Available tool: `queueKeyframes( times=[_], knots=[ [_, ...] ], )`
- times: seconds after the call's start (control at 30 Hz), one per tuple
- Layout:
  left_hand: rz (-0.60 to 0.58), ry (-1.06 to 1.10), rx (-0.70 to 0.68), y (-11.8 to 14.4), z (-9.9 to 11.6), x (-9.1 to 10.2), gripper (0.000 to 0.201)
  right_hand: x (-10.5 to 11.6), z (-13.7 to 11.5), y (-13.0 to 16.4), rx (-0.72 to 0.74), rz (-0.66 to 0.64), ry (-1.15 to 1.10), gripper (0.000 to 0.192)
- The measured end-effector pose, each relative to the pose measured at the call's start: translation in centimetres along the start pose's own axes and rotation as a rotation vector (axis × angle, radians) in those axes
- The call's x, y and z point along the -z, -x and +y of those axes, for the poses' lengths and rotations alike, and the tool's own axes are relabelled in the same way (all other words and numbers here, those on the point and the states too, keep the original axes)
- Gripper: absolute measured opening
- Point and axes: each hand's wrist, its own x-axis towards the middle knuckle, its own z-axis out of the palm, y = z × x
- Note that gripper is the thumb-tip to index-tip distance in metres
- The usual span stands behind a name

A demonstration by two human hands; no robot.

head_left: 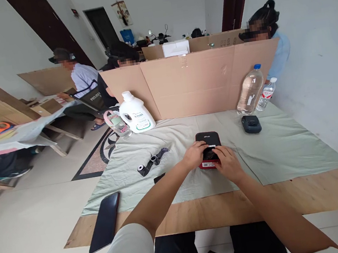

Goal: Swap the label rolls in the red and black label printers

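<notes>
A boxy device with a black top and red edges point(207, 138) lies on the cloth in front of me; it looks like a portable printer, with a white label on its near end. My left hand point(194, 155) grips it from the left, its fingertips reaching onto the dark middle of the top. From the right, my right hand point(229, 162) bends its fingers over the same part and the near edge. What lies under my fingertips is partly hidden. To the left is a black ribbon point(148, 166) wound on two small spools, beside a small flat black piece point(159, 178).
A tablet point(104, 222) overhangs the table's front left edge. A detergent bottle point(137, 114) and pink-handled cup point(119, 127) stand back left. Two water bottles point(249, 92) and a dark case point(251, 124) are back right. A cardboard screen point(194, 85) closes the rear; people sit beyond.
</notes>
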Motion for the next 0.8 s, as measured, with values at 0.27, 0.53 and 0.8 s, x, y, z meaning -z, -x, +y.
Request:
queueKeyframes(
  times=[0.27,0.53,0.8],
  knots=[
    [0.147,-0.031,0.115,1.5,2.3,-1.3,0.034,0.1,1.2,-0.8,-0.027,-0.145,0.069,0.055],
    [0.113,-0.059,0.107,1.9,2.5,-1.4,0.036,1.3,0.7,-1.9,-0.045,-0.244,0.146,0.052],
    [0.106,-0.053,0.107,2.0,2.8,-1.1,0.035,0.9,1.0,-1.4,-0.070,-0.203,0.137,0.053]
  ],
)
